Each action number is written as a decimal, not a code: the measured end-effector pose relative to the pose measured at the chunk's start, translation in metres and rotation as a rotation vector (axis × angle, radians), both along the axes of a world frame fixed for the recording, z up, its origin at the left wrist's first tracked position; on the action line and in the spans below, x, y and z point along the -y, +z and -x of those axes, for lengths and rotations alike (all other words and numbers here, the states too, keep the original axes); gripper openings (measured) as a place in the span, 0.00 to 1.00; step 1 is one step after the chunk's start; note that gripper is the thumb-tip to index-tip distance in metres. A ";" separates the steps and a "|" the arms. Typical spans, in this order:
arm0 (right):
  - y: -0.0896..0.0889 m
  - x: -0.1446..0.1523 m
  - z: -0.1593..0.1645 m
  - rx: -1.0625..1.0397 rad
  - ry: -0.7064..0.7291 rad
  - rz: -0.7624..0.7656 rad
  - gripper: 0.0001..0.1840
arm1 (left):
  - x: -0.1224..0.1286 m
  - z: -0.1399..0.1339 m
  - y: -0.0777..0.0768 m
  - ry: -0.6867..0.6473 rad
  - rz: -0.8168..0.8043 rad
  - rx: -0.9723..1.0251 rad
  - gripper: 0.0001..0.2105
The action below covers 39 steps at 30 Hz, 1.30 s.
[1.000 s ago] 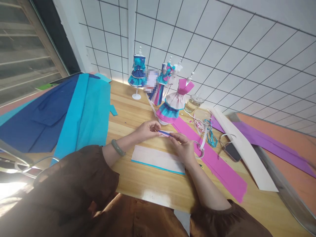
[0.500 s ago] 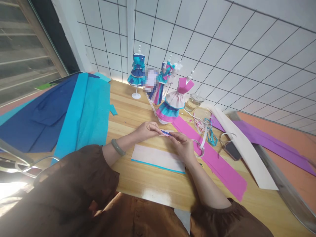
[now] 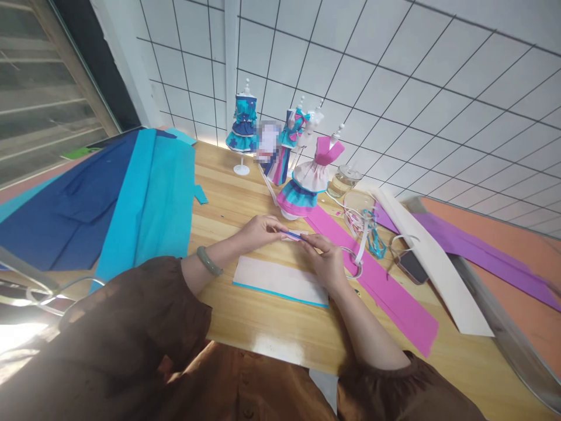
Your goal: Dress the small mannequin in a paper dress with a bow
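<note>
A narrow dark blue strip (image 3: 291,235) is stretched between my two hands, over the table; whether it is crepe paper or cloth I cannot tell. Its left end is pinched by my left hand (image 3: 262,230), which has a green bangle at the wrist. My right hand (image 3: 325,260) pinches the other end between thumb and fingers. A small pale piece shows around the strip. Just below the hands, a pale pink panel (image 3: 280,280) with a bright blue lower edge lies flat on the wooden table (image 3: 263,327).
Mini dress forms in blue, striped and pink dresses (image 3: 307,175) stand behind my hands, beside a glass jar (image 3: 345,181). To the right lie a magenta strip (image 3: 385,298), a phone (image 3: 412,268) and a long pale strip (image 3: 447,280). Blue sheets (image 3: 164,204) cover the left side.
My left hand has shifted very slightly left, and a bit more of the blue strip shows between the hands. Both hands keep their pinch; the other things lie as before.
</note>
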State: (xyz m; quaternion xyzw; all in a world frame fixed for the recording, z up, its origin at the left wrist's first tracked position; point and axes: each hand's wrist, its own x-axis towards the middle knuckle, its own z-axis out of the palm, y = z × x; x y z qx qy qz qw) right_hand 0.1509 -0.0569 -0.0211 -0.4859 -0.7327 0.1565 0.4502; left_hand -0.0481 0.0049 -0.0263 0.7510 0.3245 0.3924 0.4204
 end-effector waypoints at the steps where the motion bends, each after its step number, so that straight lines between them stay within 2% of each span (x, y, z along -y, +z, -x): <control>1: 0.000 0.000 -0.001 0.016 0.000 -0.010 0.10 | 0.000 0.000 0.001 0.003 -0.017 -0.017 0.13; 12: 0.006 0.000 -0.003 0.251 0.027 -0.110 0.09 | 0.002 0.002 0.002 0.051 -0.128 -0.090 0.06; 17: 0.006 0.000 0.000 0.259 0.051 -0.125 0.09 | 0.001 0.003 0.002 0.030 -0.299 -0.091 0.05; 22: 0.006 0.004 0.004 0.275 0.078 -0.105 0.09 | 0.002 0.001 -0.002 0.005 -0.483 -0.146 0.14; 25: 0.006 0.005 0.006 0.278 0.095 -0.092 0.09 | 0.003 -0.002 -0.004 -0.022 -0.553 -0.171 0.09; 30: 0.002 0.005 0.005 0.175 0.085 -0.082 0.11 | 0.005 -0.001 0.000 -0.011 -0.517 -0.197 0.06; 35: -0.003 0.001 0.004 0.168 0.060 -0.103 0.24 | 0.008 -0.001 0.004 -0.002 -0.467 -0.229 0.07; 39: -0.005 0.001 0.008 0.229 0.090 -0.104 0.21 | 0.011 -0.004 0.002 -0.016 -0.423 -0.201 0.07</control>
